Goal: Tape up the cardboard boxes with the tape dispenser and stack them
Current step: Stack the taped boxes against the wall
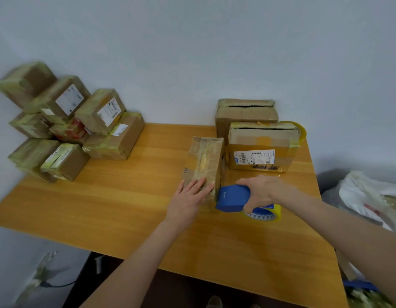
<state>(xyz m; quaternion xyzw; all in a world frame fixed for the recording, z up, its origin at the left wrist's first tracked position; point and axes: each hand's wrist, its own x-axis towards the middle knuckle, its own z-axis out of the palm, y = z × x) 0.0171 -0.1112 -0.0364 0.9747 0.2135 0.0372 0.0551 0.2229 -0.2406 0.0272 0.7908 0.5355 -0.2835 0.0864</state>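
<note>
Now pressing small box (203, 158) with flat left hand (188, 197) and gripping blue tape dispenser (233, 197) in right hand (260, 190) at box's near end.

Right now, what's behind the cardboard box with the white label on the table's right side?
Another brown cardboard box, top seam gaping, and a yellowish tape roll at the right corner. The labelled box covers the lower part of both.
</note>
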